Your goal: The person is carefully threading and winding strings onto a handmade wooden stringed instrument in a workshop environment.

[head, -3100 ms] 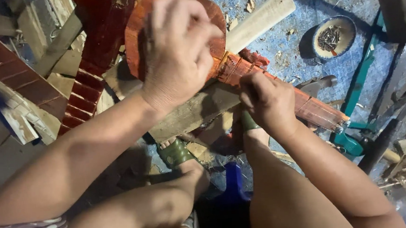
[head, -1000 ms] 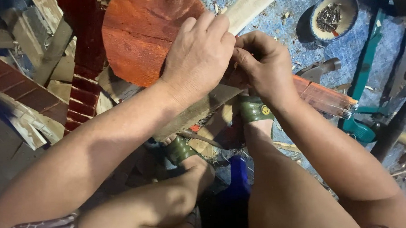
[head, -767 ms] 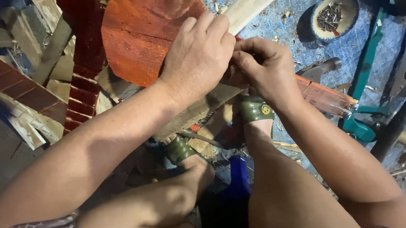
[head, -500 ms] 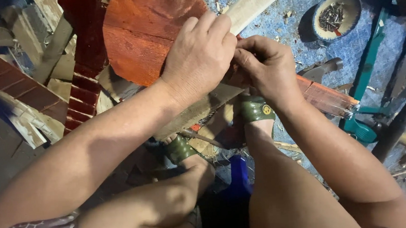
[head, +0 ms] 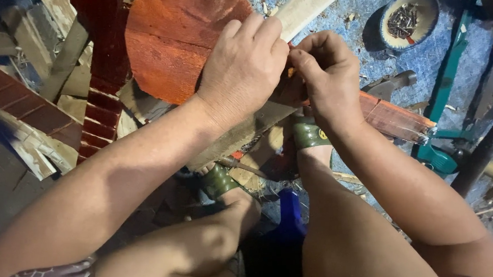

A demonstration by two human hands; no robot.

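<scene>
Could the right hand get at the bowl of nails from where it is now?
Probably yes. The right hand is pinched against the left hand at the round red board, while the bowl of nails sits open-topped on the blue floor beyond it, with nothing between them.

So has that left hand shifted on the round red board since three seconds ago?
Yes. The left hand has slid off the middle of the round red board to its lower right edge, meeting the right hand.

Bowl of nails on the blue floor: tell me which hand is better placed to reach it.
Probably right. The right hand is on the same side as the bowl of nails; the left hand lies farther off, resting on the round red board.
</scene>
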